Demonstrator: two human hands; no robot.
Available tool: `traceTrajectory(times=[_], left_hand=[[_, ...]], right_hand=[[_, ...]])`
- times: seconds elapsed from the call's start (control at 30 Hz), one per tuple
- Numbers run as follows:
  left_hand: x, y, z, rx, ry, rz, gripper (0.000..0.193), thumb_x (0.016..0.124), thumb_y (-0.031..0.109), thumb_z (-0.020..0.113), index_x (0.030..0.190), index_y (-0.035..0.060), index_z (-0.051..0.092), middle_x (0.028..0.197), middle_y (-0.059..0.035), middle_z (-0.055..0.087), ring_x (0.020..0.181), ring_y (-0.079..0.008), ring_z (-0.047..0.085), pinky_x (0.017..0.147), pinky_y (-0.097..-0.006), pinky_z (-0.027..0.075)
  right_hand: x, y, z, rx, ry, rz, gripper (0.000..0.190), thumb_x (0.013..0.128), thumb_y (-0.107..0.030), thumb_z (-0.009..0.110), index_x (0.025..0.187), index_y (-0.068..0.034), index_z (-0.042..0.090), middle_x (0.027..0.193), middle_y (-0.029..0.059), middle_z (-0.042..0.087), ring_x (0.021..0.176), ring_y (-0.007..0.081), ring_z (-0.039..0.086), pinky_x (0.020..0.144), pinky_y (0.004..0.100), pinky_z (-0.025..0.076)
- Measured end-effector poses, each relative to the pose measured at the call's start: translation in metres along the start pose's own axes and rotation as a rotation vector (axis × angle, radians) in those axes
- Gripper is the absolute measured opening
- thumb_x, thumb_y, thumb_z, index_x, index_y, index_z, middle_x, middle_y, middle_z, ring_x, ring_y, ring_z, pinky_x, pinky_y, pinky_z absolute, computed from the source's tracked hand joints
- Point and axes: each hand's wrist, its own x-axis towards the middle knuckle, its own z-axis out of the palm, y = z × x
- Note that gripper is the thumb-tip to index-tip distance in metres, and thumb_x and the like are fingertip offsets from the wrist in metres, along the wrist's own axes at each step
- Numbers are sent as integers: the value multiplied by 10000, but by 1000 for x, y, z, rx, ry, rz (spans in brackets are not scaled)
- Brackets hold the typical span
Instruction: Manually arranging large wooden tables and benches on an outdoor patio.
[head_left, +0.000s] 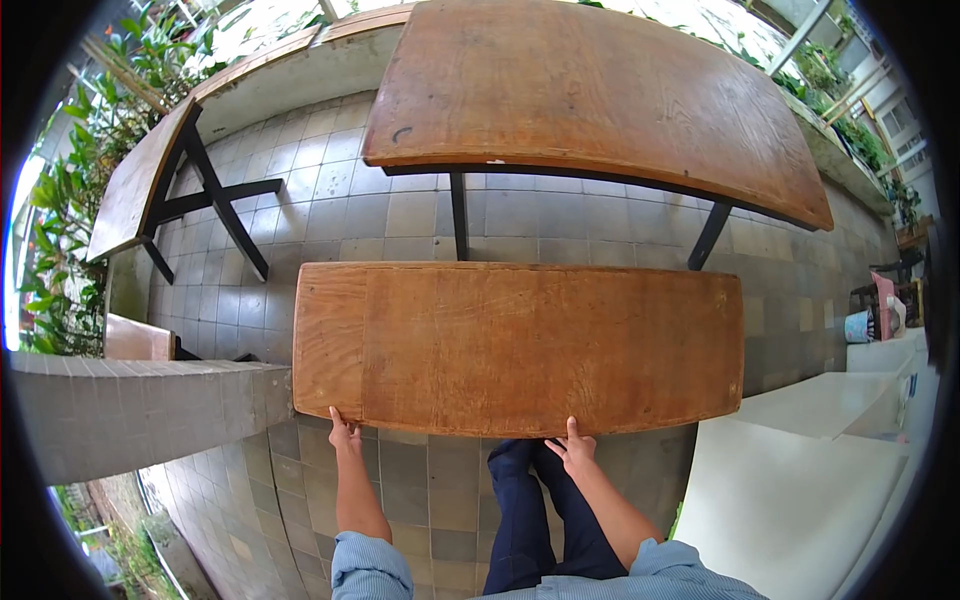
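Observation:
A long wooden bench (517, 349) with a worn brown top lies crosswise before me. My left hand (345, 433) grips its near edge by the left end, thumb on top and fingers underneath. Further right, my right hand (574, 448) holds the same near edge, its thumb laid on the wood and some fingers partly hidden below. Beyond the bench stands a larger wooden table (600, 97) on dark legs. The bench's own legs are hidden under its top.
A tiled pillar (150, 409) reaches close to the bench's left end. At the right is a white counter (795, 495). Another wooden table (146, 180) with crossed dark legs stands at the left, by plants. A low wall (300, 67) runs behind. Tiled floor (405, 487) shows around my legs.

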Motion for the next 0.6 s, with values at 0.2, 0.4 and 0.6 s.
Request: traceTrajectory(times=[0.2,0.4,0.6], left_hand=[[-17,-11,4,-87,29,-13,588,730,329,646,1125,-41,415,1141,-134,454,1059,-274,446,893,-491,366],[-49,-26,-2,-144,-102,-224,650,729,348,639,1210,29,341,1237,-105,368,1178,-263,334,943,-499,323],[-43,6,-9,60,-94,-264,790,733,442,596,1311,100,180,1368,-71,186,1267,-250,161,981,-480,253]], right_hand=[[0,-1,-3,-1,-19,22,480,804,-229,548,1122,65,340,1127,199,414,1062,362,426,759,504,494],[4,-2,-12,111,-130,83,508,793,-195,571,1151,62,317,1167,213,378,1091,385,391,810,559,432],[17,-4,-13,146,-79,154,559,774,-162,601,1176,61,283,1184,233,354,1092,442,365,825,606,379]])
